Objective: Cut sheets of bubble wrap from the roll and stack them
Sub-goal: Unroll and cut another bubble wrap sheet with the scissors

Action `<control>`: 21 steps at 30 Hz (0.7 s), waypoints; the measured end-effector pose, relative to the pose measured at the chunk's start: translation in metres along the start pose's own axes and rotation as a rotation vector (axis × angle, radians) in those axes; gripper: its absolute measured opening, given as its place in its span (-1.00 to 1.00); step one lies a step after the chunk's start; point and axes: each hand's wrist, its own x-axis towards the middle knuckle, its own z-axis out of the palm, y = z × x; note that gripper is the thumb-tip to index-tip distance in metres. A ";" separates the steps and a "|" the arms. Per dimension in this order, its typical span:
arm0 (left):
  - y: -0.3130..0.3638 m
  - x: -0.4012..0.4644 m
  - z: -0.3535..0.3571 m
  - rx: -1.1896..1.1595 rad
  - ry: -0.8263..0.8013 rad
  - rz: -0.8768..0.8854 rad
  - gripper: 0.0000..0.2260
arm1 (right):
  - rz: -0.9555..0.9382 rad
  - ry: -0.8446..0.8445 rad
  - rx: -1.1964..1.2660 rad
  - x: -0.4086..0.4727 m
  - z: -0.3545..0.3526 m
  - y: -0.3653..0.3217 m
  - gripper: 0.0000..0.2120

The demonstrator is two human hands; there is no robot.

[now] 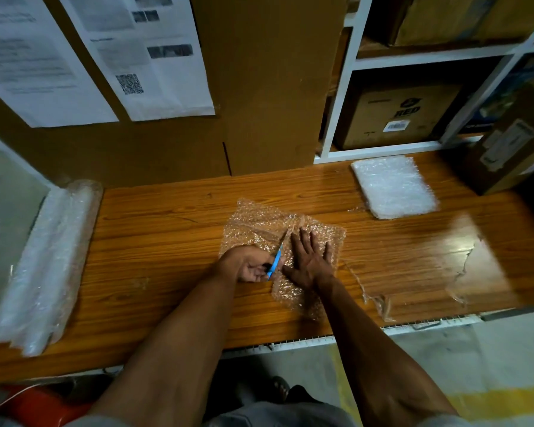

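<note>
Wood-grain laminate worktop (167, 241) fronts cardboard panels and white shelving; a crinkled bubble wrap sheet (259, 223) lies at its centre; the left hand (250, 266) grips blue-handled scissors (275, 261), blades in the sheet; the right hand (310, 260) presses flat beside them, fingers spread; the roll (43, 263) lies far left; a stack of cut sheets (393, 186) sits back right.

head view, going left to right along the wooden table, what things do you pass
clear bubble wrap roll at the left end → left hand gripping blue-handled scissors → right hand pressed flat on the bubble wrap sheet being cut → white stack of cut bubble wrap sheets → brown cardboard box at the right end
</note>
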 end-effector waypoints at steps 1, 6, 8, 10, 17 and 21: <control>0.002 0.001 -0.001 0.008 0.004 -0.006 -0.89 | 0.002 -0.003 -0.004 0.001 0.000 0.001 -0.02; 0.012 0.007 -0.002 0.014 0.011 -0.016 -0.89 | -0.002 -0.015 -0.018 0.002 0.002 0.002 0.01; 0.014 0.010 0.000 0.027 0.036 0.003 -0.87 | -0.006 -0.005 -0.013 0.002 0.003 0.002 0.01; 0.016 0.013 0.003 0.041 0.060 0.038 -0.84 | -0.013 0.002 -0.018 0.001 0.003 0.003 0.02; 0.013 0.025 -0.001 0.100 0.081 0.084 -0.90 | -0.017 0.010 -0.035 -0.001 0.002 0.004 0.08; 0.015 0.027 -0.010 0.131 0.051 0.036 -0.90 | -0.012 0.016 -0.041 0.000 0.003 0.005 0.13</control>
